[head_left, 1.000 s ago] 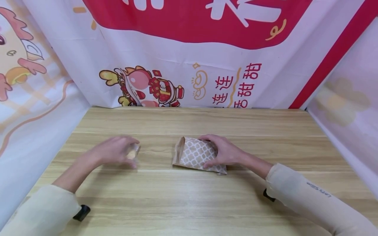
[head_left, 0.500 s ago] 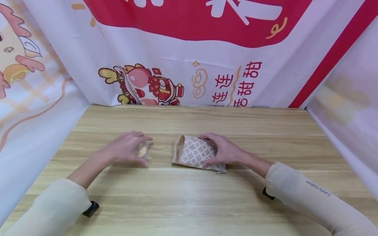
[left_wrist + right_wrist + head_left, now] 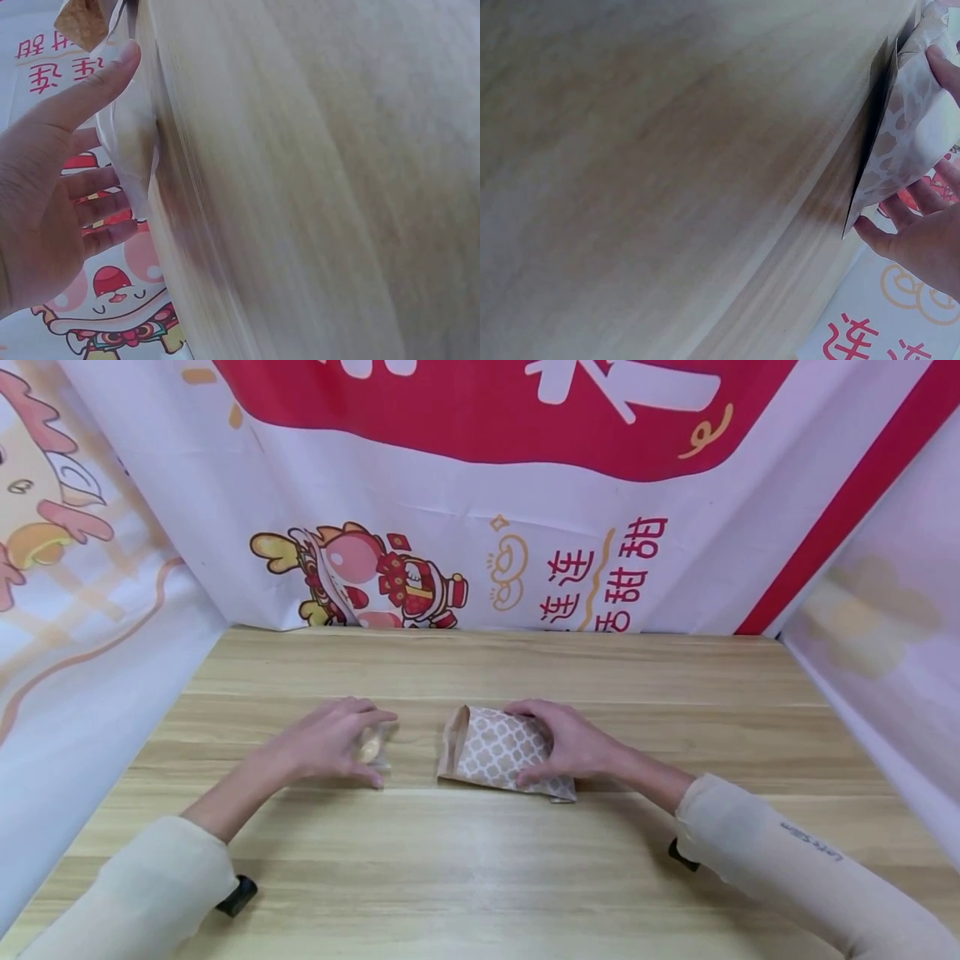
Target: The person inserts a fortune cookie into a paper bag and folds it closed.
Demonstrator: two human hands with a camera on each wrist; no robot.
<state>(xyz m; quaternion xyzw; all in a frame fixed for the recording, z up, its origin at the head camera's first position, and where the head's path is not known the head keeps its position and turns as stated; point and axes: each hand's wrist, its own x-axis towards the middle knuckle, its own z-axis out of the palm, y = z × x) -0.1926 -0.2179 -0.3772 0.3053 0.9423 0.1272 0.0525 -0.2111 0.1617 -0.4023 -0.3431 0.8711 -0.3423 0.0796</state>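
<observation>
My left hand (image 3: pixel 326 743) spans a small clear plastic packet (image 3: pixel 371 745) with a pale yellow piece inside, thumb at its near edge and forefinger at its far edge. In the left wrist view the packet (image 3: pixel 135 142) appears nearly edge-on by the fingertips, close to the tabletop. Right of it lies a brown paper bag (image 3: pixel 495 750) with a white lattice print, its folded mouth facing left towards the packet. My right hand (image 3: pixel 562 742) holds the bag across its right part, thumb on the near side and fingers on the far side. What the bag contains is hidden.
The wood-grain tabletop (image 3: pixel 480 868) runs back to a white and red printed cloth (image 3: pixel 450 485). More printed cloth stands along the left side (image 3: pixel 97 585) and the right side (image 3: pixel 877 610). Black wrist-worn devices (image 3: pixel 237 896) show under both sleeves.
My left hand has moved right with the packet, bringing it nearer the bag's mouth, and has slowed in the last half second. The right hand and the bag stay in place.
</observation>
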